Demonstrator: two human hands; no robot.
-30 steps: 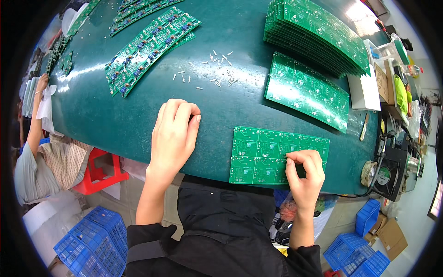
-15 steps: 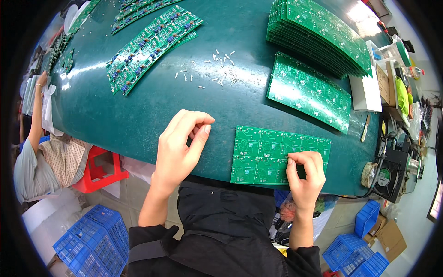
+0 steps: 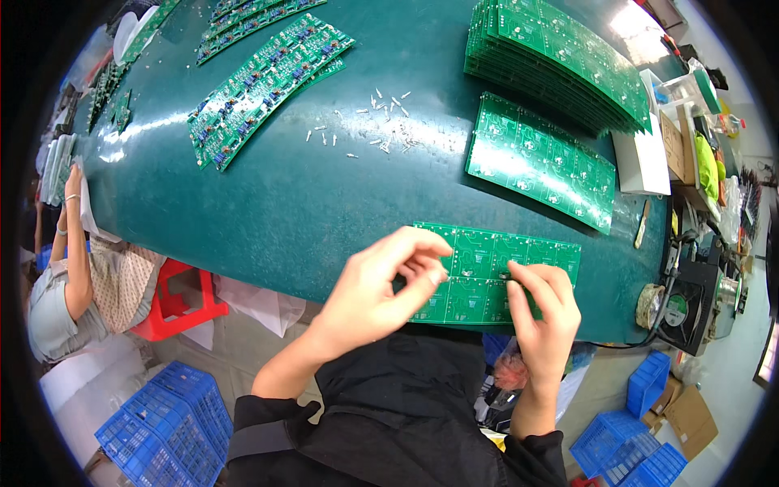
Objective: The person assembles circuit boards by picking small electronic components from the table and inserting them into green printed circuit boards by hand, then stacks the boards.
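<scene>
While the left hand (image 3: 377, 288), pinch parted, and right hand (image 3: 548, 312), grip impossible to tell, stand apart, the green circuit board (image 3: 477, 264) beneath lies toward four o'clock: likely light, stiff, brittle, best held by its edges.

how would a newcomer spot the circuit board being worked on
On the dark green tabletop, find the near edge beyond the black clothing. The green circuit board there has the left hand and right hand over it. Unlike the glossy board and tall stack beyond, it lies beneath both hands.

No legible text anywhere.
</scene>
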